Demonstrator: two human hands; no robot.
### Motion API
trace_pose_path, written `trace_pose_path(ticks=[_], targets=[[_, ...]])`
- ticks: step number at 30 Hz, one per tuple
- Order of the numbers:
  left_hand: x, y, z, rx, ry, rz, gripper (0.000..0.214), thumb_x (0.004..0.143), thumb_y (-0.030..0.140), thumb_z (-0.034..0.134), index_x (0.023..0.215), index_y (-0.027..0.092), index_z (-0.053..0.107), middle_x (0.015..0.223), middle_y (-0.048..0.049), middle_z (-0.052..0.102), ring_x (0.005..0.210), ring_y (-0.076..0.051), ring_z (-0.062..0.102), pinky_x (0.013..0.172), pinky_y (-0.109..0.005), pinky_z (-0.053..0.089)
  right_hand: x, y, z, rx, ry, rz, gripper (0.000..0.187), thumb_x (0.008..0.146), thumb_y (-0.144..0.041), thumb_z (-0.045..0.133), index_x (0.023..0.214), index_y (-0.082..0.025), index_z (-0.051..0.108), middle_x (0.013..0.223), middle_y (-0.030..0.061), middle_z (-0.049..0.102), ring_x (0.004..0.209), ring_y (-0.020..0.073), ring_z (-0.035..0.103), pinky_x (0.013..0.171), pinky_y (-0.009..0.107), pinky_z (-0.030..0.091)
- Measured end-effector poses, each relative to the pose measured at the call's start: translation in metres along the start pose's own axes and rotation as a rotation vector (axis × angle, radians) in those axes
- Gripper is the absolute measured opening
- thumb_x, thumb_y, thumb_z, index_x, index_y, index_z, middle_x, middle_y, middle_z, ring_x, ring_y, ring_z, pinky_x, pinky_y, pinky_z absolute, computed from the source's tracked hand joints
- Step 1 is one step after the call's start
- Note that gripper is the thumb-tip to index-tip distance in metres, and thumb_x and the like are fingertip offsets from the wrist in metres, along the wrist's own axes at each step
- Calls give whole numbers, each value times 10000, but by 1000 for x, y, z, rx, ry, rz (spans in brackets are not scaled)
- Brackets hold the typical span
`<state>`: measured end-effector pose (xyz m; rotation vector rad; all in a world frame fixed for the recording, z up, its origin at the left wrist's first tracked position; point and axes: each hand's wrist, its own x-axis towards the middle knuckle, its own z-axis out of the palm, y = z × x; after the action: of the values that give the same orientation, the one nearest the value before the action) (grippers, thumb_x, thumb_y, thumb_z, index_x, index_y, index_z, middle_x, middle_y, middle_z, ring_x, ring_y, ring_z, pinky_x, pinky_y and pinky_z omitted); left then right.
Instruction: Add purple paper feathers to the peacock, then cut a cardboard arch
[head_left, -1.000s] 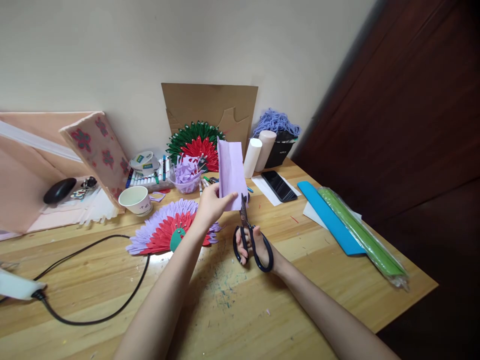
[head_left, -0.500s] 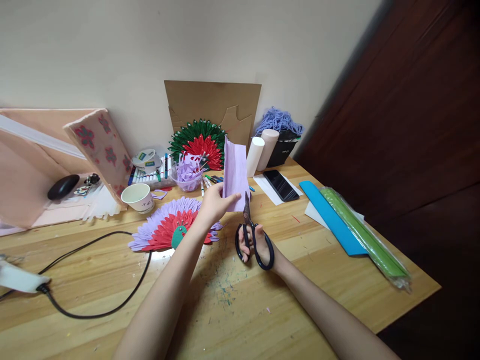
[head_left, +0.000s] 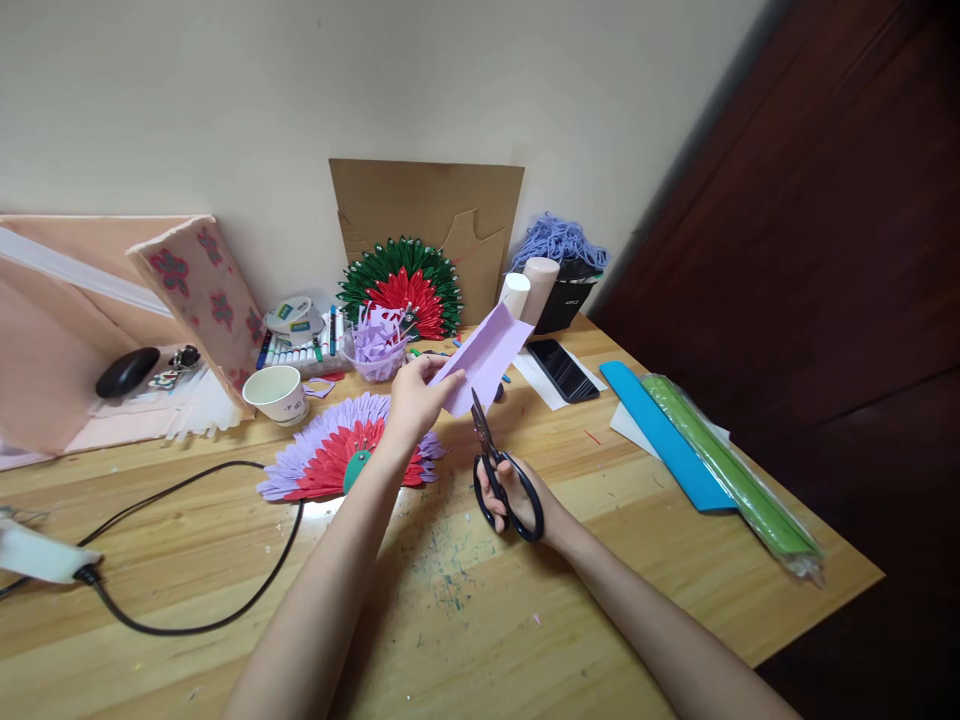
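Observation:
My left hand (head_left: 417, 398) pinches the near left end of a folded sheet of lilac paper (head_left: 487, 362), tilted up to the right above the table. My right hand (head_left: 517, 495) has its fingers through the black handles of a pair of scissors (head_left: 484, 430). Its blades point up at the lower edge of the paper; whether they touch it I cannot tell. Under my left forearm lies a fan-shaped paper bird (head_left: 321, 462) with lilac and red feathers and a green body, partly hidden by the arm.
Behind stand a bowl of lilac paper strips (head_left: 376, 352), a paper cup (head_left: 276, 396), a green and red fan (head_left: 405, 280) and cardboard (head_left: 420, 195). A phone (head_left: 564, 370), blue paper (head_left: 667, 440) and a wrapped green roll (head_left: 735, 470) lie right. A corded tool (head_left: 45, 555) is left.
The lilac paper has swung from upright to leaning right, its face turned upward. My left hand has shifted slightly left, and the scissors' tips have moved left, tilting that way.

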<state>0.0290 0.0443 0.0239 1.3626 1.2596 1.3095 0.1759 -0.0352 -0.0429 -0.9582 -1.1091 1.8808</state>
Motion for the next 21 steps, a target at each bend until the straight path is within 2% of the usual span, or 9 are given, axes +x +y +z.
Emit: trace_pose_path(ticks=[4,7,13,17,21], targets=[[2,0,-2,-30,40,3,200,626,248,687,783,125,689,792,-65,708,726,-182,645,673,-257,482,-7,-7,6,-156,28,-47,688,485,-849,519,634,-180,458,396,-103,349,297,37,326,285,159,335],[4,-1,-5,-55,53,7,196,621,254,691,769,126,695,812,-68,711,741,-180,646,692,-257,485,-10,-12,9,-209,11,-25,709,458,-867,501,628,-180,453,398,-102,351,301,34,321,282,161,341],[4,2,-13,94,84,26,325,613,345,731,836,111,700,844,-94,707,757,-200,639,691,-288,485,-10,-11,8,-233,-55,47,715,409,-860,538,623,-182,457,394,-106,363,301,36,317,273,169,353],[4,0,-13,106,46,-11,368,625,389,727,854,102,694,852,-102,704,754,-206,636,670,-293,478,-10,-5,3,-277,-96,36,734,454,-881,487,648,-174,461,386,-95,383,292,44,342,286,170,349],[4,-3,-10,115,35,3,335,622,403,724,803,123,691,818,-73,702,728,-201,633,662,-285,467,-10,0,-1,-250,-154,-20,770,534,-904,350,710,-165,483,424,-74,425,321,66,425,335,173,362]])
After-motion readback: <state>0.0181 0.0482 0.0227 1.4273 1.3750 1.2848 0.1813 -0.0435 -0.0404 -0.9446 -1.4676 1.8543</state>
